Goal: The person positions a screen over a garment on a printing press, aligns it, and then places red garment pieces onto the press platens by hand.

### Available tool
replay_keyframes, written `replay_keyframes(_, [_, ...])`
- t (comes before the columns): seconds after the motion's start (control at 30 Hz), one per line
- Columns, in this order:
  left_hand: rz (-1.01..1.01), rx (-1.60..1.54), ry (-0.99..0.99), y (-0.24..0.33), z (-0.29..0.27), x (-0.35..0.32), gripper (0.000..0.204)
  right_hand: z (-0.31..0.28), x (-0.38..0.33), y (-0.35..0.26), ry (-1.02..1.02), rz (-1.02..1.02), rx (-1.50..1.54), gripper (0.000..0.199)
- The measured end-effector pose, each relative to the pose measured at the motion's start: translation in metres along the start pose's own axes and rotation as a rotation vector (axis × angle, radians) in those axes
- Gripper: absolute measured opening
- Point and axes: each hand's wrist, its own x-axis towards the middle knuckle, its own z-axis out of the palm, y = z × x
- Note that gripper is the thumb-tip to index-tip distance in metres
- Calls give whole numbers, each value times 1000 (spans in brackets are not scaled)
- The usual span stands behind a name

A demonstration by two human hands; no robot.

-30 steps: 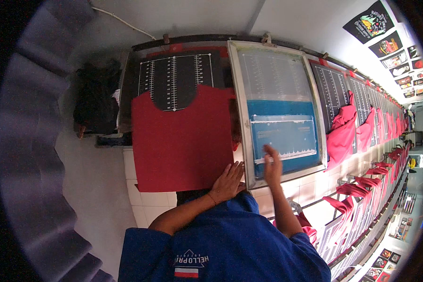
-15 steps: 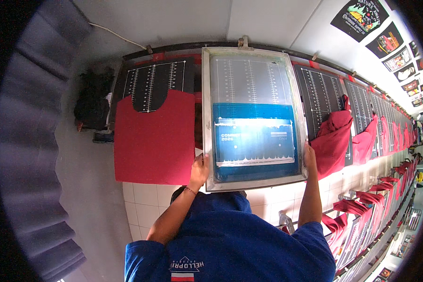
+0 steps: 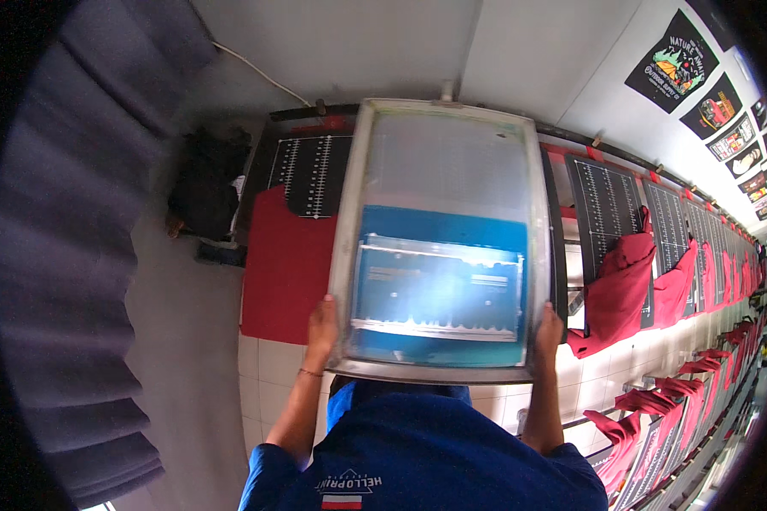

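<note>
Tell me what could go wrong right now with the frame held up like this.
1. Both hands, left hand and right hand, grip only the near corners of the printing screen, so its far end could dip or twist.
2. The screen hides what lies under it, so it may land skewed.
3. The red shirt lies right beside the screen's left edge; a sideways swing might drag or wrinkle it.
</note>
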Motion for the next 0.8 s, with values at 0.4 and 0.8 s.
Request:
replay_keyframes(0.4, [-200,-487,75,-82,-194,62,65,225,-103,-48,-75,-55,-97,50])
replay_keyframes(0.8, [-158,-293,50,-136,-235,111,70,264,-129,-87,-97,-65,-148,47])
